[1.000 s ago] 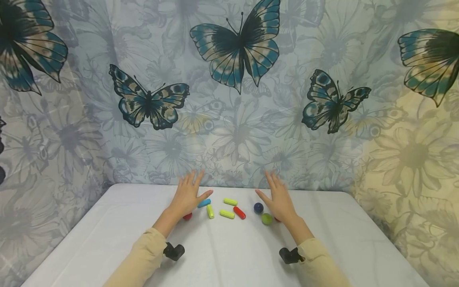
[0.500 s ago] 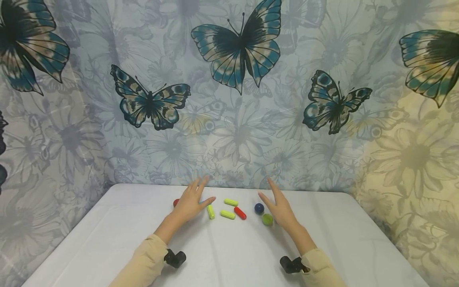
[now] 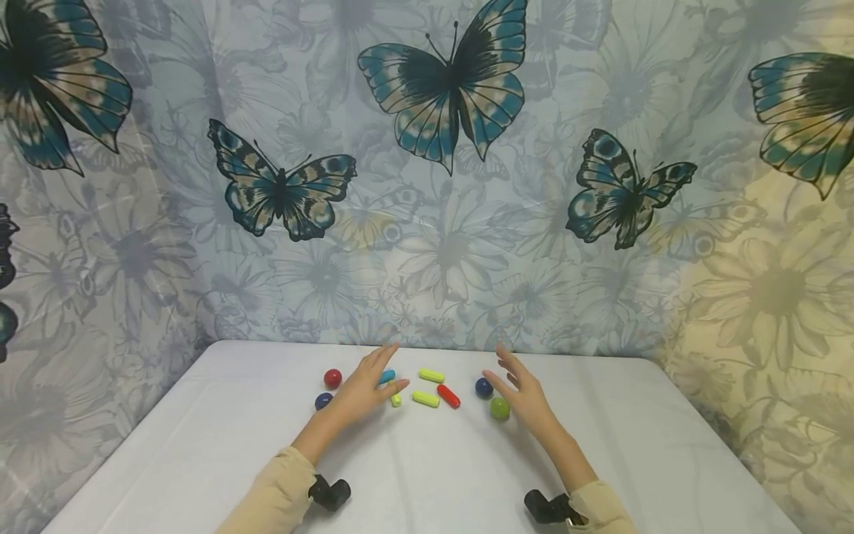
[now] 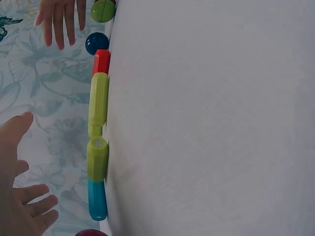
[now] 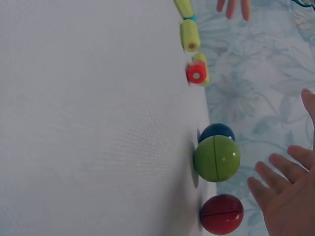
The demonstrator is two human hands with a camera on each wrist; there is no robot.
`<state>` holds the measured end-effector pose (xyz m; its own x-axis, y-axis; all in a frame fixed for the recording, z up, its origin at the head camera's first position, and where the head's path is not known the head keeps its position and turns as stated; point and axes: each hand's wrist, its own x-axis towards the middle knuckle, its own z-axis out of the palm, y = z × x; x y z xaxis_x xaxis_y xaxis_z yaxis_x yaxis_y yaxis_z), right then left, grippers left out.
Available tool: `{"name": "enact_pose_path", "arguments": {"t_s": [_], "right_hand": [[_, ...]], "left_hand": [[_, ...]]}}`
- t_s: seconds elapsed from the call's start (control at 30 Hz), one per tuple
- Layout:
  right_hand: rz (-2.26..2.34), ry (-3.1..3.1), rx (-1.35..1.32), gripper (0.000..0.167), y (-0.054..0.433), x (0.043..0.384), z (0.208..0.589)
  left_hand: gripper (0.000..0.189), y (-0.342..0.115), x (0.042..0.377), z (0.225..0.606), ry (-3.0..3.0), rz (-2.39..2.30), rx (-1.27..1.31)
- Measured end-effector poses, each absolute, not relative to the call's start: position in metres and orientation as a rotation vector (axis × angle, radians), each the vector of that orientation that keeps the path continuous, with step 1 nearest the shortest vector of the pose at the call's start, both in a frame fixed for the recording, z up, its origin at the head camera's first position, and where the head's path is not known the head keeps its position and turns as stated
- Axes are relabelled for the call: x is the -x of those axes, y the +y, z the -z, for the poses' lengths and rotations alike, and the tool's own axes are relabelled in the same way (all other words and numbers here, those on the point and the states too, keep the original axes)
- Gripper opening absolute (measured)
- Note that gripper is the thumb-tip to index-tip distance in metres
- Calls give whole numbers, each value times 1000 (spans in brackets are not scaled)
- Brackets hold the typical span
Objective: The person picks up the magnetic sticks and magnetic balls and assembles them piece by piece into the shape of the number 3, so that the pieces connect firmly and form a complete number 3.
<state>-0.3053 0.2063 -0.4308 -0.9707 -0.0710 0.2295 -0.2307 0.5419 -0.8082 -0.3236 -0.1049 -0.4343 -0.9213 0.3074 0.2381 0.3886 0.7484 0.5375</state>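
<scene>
My left hand (image 3: pixel 363 389) hovers over the left part of the table, fingers extended and holding nothing. It overlaps a blue stick (image 3: pixel 386 377) and a yellow-green stick (image 3: pixel 396 399) in the head view. To its left lie a red ball (image 3: pixel 332 378) and a dark blue ball (image 3: pixel 323 400). My right hand (image 3: pixel 528 399) hovers at the right with relaxed, slightly bent fingers and an empty palm. Beside its thumb sit a dark blue ball (image 3: pixel 484 387) and a green ball (image 3: pixel 500 408). A red ball (image 5: pixel 221 214) shows near it in the right wrist view, hidden in the head view.
Between the hands lie a red stick (image 3: pixel 448 395) and two yellow-green sticks, one farther back (image 3: pixel 431 376) and one nearer (image 3: pixel 425 399). A white cloth covers the table (image 3: pixel 427 475). Behind its far edge hangs a butterfly-patterned curtain (image 3: pixel 447 245).
My left hand has moved right and lower, uncovering the red and dark blue balls at the left. My right hand has come lower and slightly right, its fingers more bent. Neither hand has picked anything up.
</scene>
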Motion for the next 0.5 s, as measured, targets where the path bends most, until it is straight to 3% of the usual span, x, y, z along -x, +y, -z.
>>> {"name": "enact_pose_path", "arguments": {"t_s": [0.5], "right_hand": [[-1518,-2511,-260,55,211,291,442]], "left_hand": [[70,-96,320,443,-2694,1116,774]]}}
